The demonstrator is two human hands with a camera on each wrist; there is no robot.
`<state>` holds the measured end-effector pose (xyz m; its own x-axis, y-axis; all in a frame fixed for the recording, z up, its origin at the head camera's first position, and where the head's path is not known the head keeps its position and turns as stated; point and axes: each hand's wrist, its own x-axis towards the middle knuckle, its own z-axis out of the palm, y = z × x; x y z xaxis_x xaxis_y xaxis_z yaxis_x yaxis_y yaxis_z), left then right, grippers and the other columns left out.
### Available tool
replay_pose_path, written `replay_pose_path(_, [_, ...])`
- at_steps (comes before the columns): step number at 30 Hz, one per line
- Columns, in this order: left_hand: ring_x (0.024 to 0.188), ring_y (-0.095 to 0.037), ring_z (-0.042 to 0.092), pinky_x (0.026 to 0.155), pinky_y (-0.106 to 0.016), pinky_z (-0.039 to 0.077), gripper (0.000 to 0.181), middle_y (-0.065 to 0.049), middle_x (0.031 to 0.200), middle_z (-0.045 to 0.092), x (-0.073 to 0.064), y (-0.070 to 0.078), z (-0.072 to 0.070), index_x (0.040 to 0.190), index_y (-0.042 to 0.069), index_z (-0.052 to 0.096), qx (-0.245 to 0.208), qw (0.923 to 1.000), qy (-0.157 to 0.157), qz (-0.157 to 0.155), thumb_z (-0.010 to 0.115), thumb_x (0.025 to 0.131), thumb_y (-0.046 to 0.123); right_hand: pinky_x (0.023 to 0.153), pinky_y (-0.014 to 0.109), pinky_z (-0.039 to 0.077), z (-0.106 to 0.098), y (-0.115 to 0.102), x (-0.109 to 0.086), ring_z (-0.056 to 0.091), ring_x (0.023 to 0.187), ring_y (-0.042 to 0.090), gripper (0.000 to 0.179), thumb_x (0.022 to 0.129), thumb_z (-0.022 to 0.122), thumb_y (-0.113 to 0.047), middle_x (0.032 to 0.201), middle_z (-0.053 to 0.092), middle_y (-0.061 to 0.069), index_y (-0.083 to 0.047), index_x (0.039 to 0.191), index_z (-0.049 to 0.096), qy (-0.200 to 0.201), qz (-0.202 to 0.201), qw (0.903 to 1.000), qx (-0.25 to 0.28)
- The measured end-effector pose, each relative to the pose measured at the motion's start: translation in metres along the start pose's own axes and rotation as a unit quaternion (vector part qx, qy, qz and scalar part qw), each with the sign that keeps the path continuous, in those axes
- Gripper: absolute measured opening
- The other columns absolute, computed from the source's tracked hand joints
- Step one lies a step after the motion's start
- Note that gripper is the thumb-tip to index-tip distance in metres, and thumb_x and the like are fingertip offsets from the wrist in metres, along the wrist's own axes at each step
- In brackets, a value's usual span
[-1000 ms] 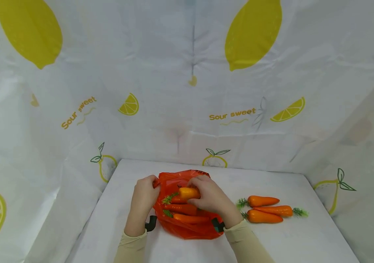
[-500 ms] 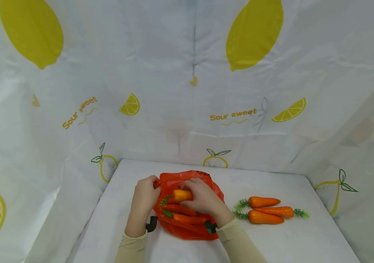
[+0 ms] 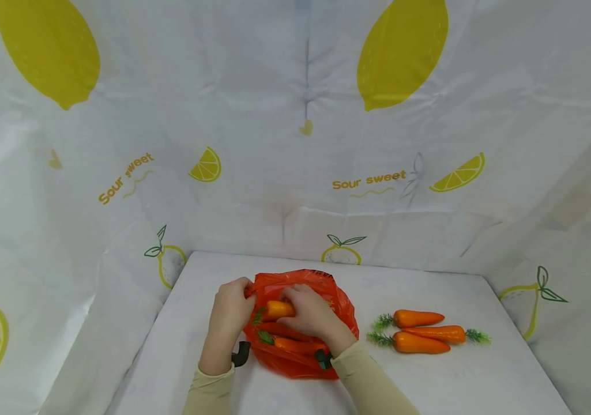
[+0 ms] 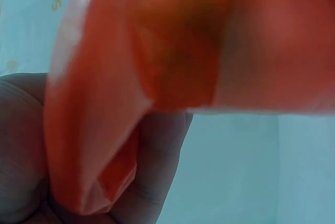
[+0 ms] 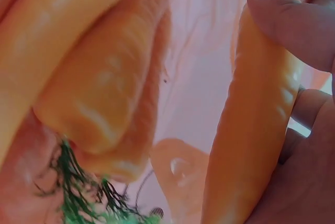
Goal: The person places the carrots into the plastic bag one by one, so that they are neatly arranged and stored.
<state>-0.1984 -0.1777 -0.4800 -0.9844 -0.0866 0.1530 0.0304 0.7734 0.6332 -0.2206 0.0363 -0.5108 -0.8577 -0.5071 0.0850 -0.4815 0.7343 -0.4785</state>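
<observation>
An orange-red plastic bag point(image 3: 344, 308) lies with its mouth spread on the white table. My left hand point(image 3: 230, 308) grips the bag's left edge, and in the left wrist view a fold of the bag hangs between thumb and fingers. Inside the bag mouth, my right hand point(image 3: 313, 314) holds a carrot point(image 3: 277, 310) with a green leafy top. Thumb and fingers pinch this carrot point(image 5: 256, 103) near its leafy end in the right wrist view. Several other carrots point(image 3: 295, 346) lie in the bag, partly covered by the right hand.
On the table right of the bag lie three more carrots point(image 3: 420, 343) with green tops, grouped close together. White sheeting point(image 3: 264, 225) printed with lemons stands up behind the table and along both sides. Dark wrist mounts point(image 3: 240, 354) show under the wrists.
My right hand has shifted left with the carrot, bringing it closer to the bag's left side. More of the bag's right rim shows. The left hand keeps its hold almost unmoved.
</observation>
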Motion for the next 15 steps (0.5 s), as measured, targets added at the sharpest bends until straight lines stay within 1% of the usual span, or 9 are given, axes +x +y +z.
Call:
replay_pose_path(4, [0.074, -0.02, 0.063, 0.069, -0.033, 0.06, 0.004, -0.006, 0.088, 0.076, 0.0, 0.001, 0.001, 0.102, 0.005, 0.079, 0.001, 1.0, 0.0, 0.001, 0.08, 0.099, 0.008, 0.094, 0.033, 0.059, 0.009, 0.001, 0.004, 0.057, 0.105, 0.011, 0.031, 0.095, 0.088, -0.036, 0.107, 0.065, -0.011, -0.024, 0.116, 0.069, -0.013, 0.002, 0.9999, 0.009])
replay_pose_path(8, [0.071, -0.019, 0.061, 0.065, -0.03, 0.057, 0.004, -0.005, 0.085, 0.073, 0.0, 0.002, 0.002, 0.099, 0.006, 0.078, 0.002, 1.0, -0.001, 0.004, 0.08, 0.1, 0.009, 0.095, 0.034, 0.058, 0.017, 0.0, 0.006, 0.057, 0.104, 0.011, 0.031, 0.094, 0.088, -0.037, 0.106, 0.064, -0.011, -0.024, 0.114, 0.069, -0.022, 0.008, 0.9995, 0.022])
replay_pose_path(12, [0.069, -0.019, 0.06, 0.062, -0.029, 0.055, 0.005, -0.005, 0.083, 0.072, -0.001, 0.002, 0.003, 0.097, 0.006, 0.077, -0.001, 1.0, -0.002, 0.005, 0.079, 0.1, 0.008, 0.099, 0.038, 0.06, 0.025, 0.001, 0.008, 0.058, 0.106, 0.013, 0.034, 0.094, 0.089, -0.039, 0.109, 0.066, -0.008, -0.023, 0.117, 0.069, -0.029, 0.017, 0.9994, 0.014])
replay_pose_path(15, [0.069, -0.018, 0.06, 0.062, -0.028, 0.056, 0.004, -0.005, 0.083, 0.072, -0.001, 0.003, 0.003, 0.098, 0.006, 0.077, -0.004, 1.0, -0.004, 0.002, 0.079, 0.1, 0.008, 0.099, 0.04, 0.061, 0.029, 0.003, 0.009, 0.058, 0.107, 0.014, 0.036, 0.093, 0.089, -0.04, 0.11, 0.067, -0.008, -0.023, 0.118, 0.068, -0.032, 0.022, 0.9992, 0.007])
